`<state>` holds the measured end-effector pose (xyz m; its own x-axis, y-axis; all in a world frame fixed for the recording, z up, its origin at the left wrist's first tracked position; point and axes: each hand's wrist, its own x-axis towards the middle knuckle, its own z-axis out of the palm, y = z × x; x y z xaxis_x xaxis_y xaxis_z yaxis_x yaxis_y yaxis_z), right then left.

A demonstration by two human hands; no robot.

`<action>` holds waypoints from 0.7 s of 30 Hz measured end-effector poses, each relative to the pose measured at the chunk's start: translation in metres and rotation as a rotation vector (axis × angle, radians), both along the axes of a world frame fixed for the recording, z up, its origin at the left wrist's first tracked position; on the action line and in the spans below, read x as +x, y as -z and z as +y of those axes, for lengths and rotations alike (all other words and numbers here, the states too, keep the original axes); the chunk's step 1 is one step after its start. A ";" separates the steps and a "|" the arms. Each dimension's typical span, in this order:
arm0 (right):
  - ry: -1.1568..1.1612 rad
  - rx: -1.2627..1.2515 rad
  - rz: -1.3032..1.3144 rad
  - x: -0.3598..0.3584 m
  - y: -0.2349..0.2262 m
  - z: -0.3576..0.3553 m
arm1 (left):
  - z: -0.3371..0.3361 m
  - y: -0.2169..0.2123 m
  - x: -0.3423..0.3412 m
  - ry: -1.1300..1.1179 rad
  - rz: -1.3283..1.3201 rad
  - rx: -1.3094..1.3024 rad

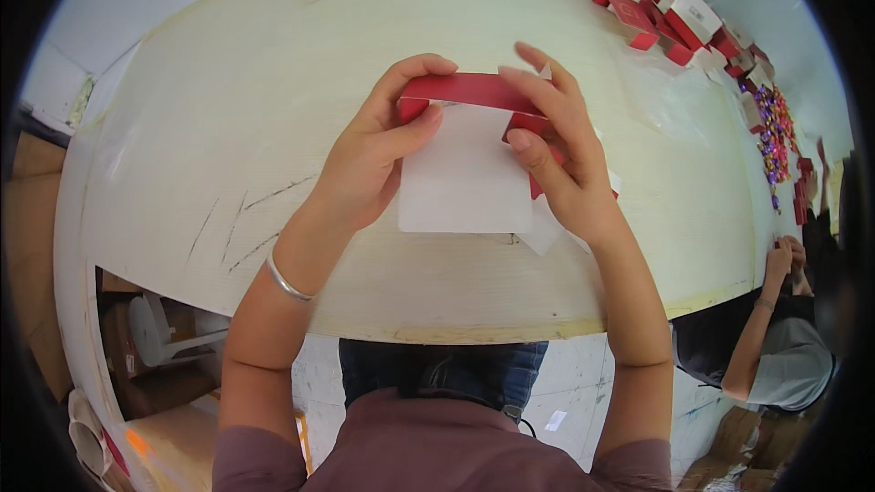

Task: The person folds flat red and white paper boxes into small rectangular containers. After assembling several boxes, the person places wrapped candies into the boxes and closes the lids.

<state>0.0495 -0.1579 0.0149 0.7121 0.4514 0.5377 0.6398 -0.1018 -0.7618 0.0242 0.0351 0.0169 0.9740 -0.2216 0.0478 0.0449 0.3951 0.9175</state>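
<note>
Between my two hands is a small red and white cardboard box [469, 88], partly folded, with a wide white flap [467, 173] hanging toward me. My left hand [378, 132] grips its left end, thumb on the near side and fingers over the far edge. At the right end my right hand [570, 141] holds the card with the thumb near a red side flap, while its index finger is lifted. Beneath the right hand, more white and red card pieces [544, 232] lie on the table, mostly hidden.
Red and white boxes [693, 16] are heaped at the far right of the pale table [228, 118]. Purple and gold wrapped sweets [775, 132] lie nearer along that edge. Another person's hands [788, 260] work at the right. A white stool [155, 333] sits below the table at left.
</note>
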 end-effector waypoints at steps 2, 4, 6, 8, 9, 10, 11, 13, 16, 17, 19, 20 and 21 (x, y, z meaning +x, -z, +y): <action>0.014 -0.089 -0.092 -0.001 -0.003 0.001 | 0.002 0.001 0.000 -0.018 0.027 -0.021; -0.048 -0.113 -0.094 0.000 -0.003 -0.003 | 0.002 0.004 0.000 -0.033 0.056 -0.056; -0.173 -0.111 -0.069 0.004 -0.003 -0.008 | 0.003 0.003 0.001 -0.031 0.073 -0.071; -0.141 -0.111 -0.059 0.002 -0.006 -0.005 | 0.003 0.003 0.002 -0.021 0.080 -0.078; -0.125 -0.110 -0.052 0.002 -0.007 -0.004 | 0.003 0.006 0.003 -0.014 0.080 -0.076; -0.105 -0.122 -0.110 0.003 -0.006 -0.004 | 0.004 0.008 0.003 -0.006 0.081 -0.073; -0.085 -0.132 -0.168 0.006 -0.004 -0.004 | 0.005 0.007 0.003 0.031 0.074 -0.118; -0.044 -0.065 -0.127 0.006 -0.001 -0.007 | 0.005 0.007 0.004 0.117 0.058 -0.216; 0.012 0.145 0.140 0.006 0.003 -0.010 | 0.001 0.008 0.000 0.288 -0.112 -0.251; 0.038 0.186 0.210 0.004 0.002 -0.007 | -0.003 0.009 0.000 0.247 -0.157 -0.136; 0.100 0.168 0.164 0.001 0.003 -0.006 | -0.007 0.013 -0.003 0.165 -0.308 -0.016; 0.122 0.131 0.060 0.000 0.004 -0.004 | -0.009 0.015 -0.003 0.123 -0.384 0.044; 0.139 0.099 -0.040 -0.002 0.006 0.000 | -0.009 0.014 -0.003 0.075 -0.329 0.046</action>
